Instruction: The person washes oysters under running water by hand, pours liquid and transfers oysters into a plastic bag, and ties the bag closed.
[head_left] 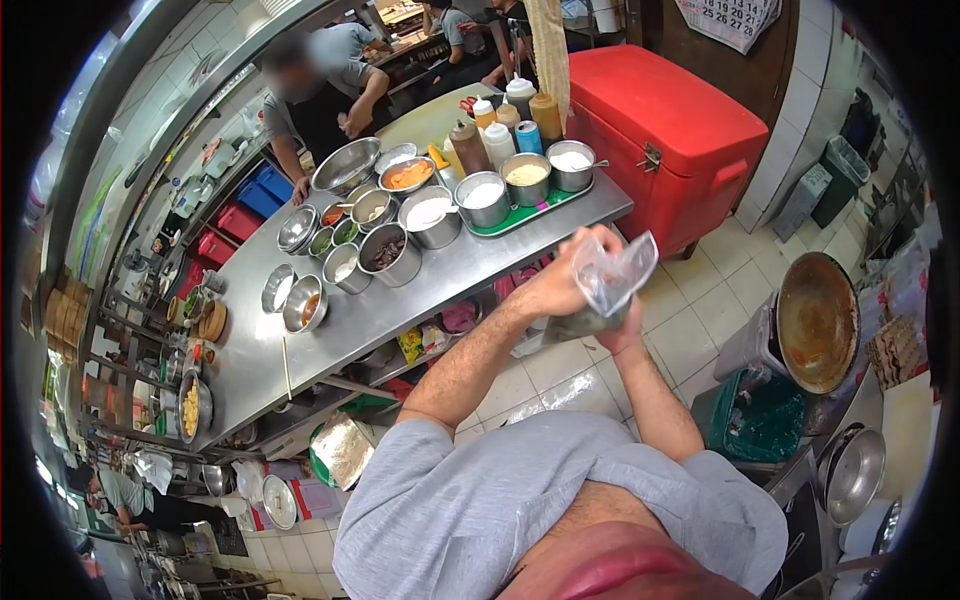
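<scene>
A clear plastic bag [618, 272] with dark greenish contents low in it is held up in front of my chest, past the edge of the steel table. My left hand [562, 282] is closed around its upper part, near the open-looking mouth. Lower down, my right hand [626, 332] grips the bag from the other side; its fingers are partly hidden and slightly blurred. What exactly the bag contains I cannot make out. Closest to the hands on the table is a green tray [520, 216] bearing steel pots of white and yellowish powder.
The steel table [375, 318] carries bowls, pots and squeeze bottles [497, 145]. A red cooler [665, 110] stands right of it. Behind the table is a co-worker [320, 105]. A lined green bin [750, 415] and a large wok [818, 320] are at my right.
</scene>
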